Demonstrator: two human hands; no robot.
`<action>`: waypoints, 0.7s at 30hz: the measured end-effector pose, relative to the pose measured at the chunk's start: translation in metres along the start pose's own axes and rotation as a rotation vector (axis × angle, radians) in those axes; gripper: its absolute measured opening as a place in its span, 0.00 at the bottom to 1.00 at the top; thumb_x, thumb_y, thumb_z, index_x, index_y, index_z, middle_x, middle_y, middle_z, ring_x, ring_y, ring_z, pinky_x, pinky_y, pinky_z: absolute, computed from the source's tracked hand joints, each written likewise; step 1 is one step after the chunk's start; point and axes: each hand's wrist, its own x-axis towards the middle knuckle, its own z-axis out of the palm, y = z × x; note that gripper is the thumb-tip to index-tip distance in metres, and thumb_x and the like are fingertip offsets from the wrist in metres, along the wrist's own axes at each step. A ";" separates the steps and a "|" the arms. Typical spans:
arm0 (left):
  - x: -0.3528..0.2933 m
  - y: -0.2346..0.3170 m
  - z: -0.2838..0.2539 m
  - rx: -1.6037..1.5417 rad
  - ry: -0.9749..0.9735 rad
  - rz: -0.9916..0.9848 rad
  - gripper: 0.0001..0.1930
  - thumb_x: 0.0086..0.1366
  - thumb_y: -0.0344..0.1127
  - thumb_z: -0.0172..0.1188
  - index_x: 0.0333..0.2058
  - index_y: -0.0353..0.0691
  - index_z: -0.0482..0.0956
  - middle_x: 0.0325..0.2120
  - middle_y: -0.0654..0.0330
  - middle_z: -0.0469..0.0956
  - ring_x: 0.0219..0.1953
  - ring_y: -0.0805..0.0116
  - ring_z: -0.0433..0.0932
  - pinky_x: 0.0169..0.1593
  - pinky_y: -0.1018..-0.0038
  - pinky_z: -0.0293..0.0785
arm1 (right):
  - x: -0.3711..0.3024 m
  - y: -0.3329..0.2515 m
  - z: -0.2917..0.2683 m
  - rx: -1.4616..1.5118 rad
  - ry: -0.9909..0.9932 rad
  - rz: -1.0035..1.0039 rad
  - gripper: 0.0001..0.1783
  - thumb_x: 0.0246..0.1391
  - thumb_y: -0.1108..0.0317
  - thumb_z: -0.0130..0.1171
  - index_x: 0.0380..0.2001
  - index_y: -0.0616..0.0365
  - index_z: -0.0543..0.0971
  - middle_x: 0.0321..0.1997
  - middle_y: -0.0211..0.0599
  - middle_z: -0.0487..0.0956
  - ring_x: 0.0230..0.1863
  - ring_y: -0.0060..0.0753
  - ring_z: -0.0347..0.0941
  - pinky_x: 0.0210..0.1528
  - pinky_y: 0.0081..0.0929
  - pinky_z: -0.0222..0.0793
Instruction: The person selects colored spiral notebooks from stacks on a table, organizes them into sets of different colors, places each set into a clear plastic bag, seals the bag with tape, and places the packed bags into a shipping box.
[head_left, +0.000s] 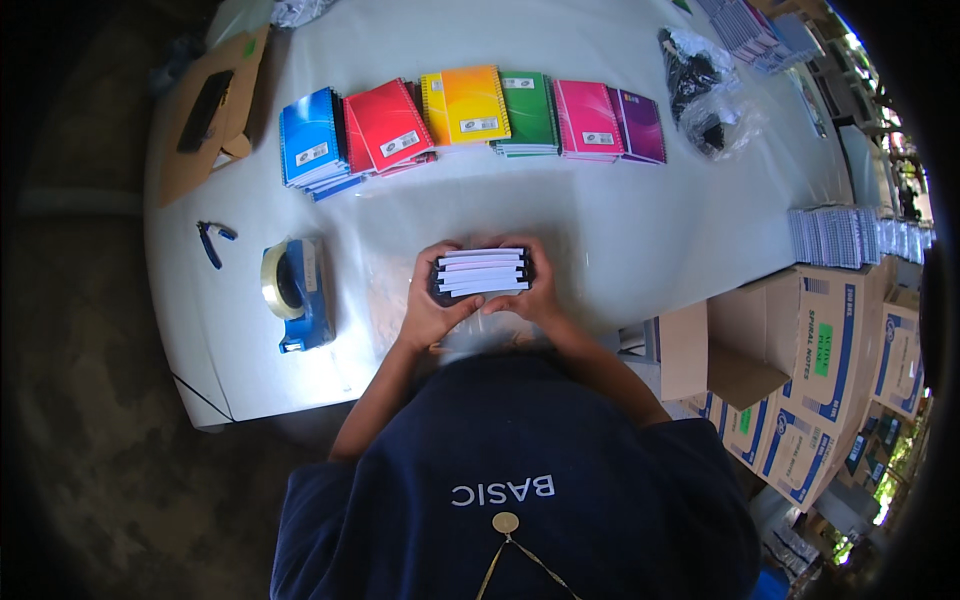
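Between my two hands stands a stack of small spiral notebooks point(483, 272), its white page edges and dark ends facing up. My left hand point(432, 300) is wrapped round the left end, with the thumb along the near side. Round the right end my right hand point(536, 285) closes in the same way. The covers of the held notebooks are mostly hidden. Beyond them, a row of notebook piles runs across the table: blue point(311, 140), red point(388, 125), yellow point(466, 105), green point(527, 112), pink point(587, 120) and purple point(641, 127).
A blue tape dispenser point(314, 290) with a clear roll sits left of my hands, near blue-handled cutters point(212, 243). Flattened cardboard point(240, 90) lies far left, clear plastic wrap point(735, 125) far right. An open carton point(765, 325) and stacked boxes stand beside the table's right edge.
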 end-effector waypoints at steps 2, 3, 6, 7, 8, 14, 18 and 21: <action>-0.005 0.001 0.006 -0.024 0.024 0.083 0.39 0.44 0.32 0.74 0.52 0.39 0.58 0.50 0.53 0.64 0.54 0.64 0.67 0.56 0.69 0.65 | 0.002 -0.008 0.003 0.022 -0.067 0.050 0.40 0.27 0.62 0.80 0.46 0.59 0.70 0.47 0.42 0.76 0.49 0.30 0.72 0.53 0.29 0.68; -0.005 0.003 0.011 -0.048 0.016 0.115 0.41 0.44 0.33 0.74 0.53 0.39 0.56 0.50 0.53 0.62 0.54 0.63 0.66 0.56 0.68 0.65 | 0.004 -0.009 0.004 0.032 -0.100 0.065 0.40 0.27 0.63 0.80 0.46 0.59 0.70 0.47 0.42 0.76 0.49 0.31 0.72 0.53 0.29 0.68; -0.007 -0.009 0.017 -0.141 0.006 0.141 0.44 0.44 0.34 0.74 0.55 0.40 0.52 0.50 0.53 0.61 0.53 0.61 0.66 0.56 0.67 0.64 | 0.001 0.004 0.001 0.018 -0.129 0.003 0.39 0.28 0.64 0.79 0.47 0.58 0.71 0.47 0.41 0.76 0.50 0.31 0.72 0.53 0.29 0.68; -0.008 -0.014 0.017 -0.174 0.004 0.141 0.45 0.44 0.34 0.74 0.56 0.40 0.51 0.49 0.53 0.61 0.53 0.60 0.66 0.56 0.67 0.64 | -0.001 0.009 -0.001 0.016 -0.128 0.020 0.40 0.27 0.64 0.80 0.47 0.58 0.71 0.47 0.40 0.76 0.50 0.31 0.72 0.53 0.29 0.68; -0.011 -0.018 0.016 -0.118 0.007 0.091 0.44 0.44 0.36 0.74 0.55 0.40 0.53 0.49 0.53 0.61 0.53 0.60 0.66 0.56 0.66 0.64 | -0.004 0.013 -0.002 0.013 -0.128 0.036 0.40 0.26 0.63 0.80 0.47 0.58 0.71 0.47 0.39 0.76 0.50 0.31 0.72 0.53 0.29 0.68; -0.011 -0.002 0.008 0.211 0.208 0.358 0.35 0.46 0.35 0.70 0.50 0.37 0.59 0.45 0.51 0.61 0.49 0.60 0.63 0.54 0.67 0.60 | -0.006 -0.001 -0.012 -0.059 -0.068 0.188 0.45 0.21 0.58 0.82 0.47 0.60 0.71 0.45 0.39 0.76 0.49 0.30 0.73 0.53 0.29 0.68; -0.020 0.016 0.007 0.365 0.209 0.364 0.28 0.42 0.30 0.71 0.41 0.39 0.65 0.38 0.54 0.65 0.42 0.63 0.68 0.47 0.69 0.65 | 0.000 -0.017 -0.010 -0.163 -0.041 0.155 0.47 0.21 0.54 0.81 0.47 0.62 0.70 0.45 0.39 0.76 0.47 0.28 0.73 0.52 0.29 0.68; -0.020 0.029 0.000 0.430 0.049 0.271 0.24 0.40 0.29 0.73 0.35 0.40 0.67 0.34 0.57 0.68 0.38 0.65 0.70 0.44 0.71 0.67 | 0.002 -0.017 -0.007 -0.140 -0.053 0.117 0.48 0.22 0.53 0.81 0.48 0.61 0.69 0.44 0.38 0.76 0.46 0.27 0.73 0.51 0.28 0.68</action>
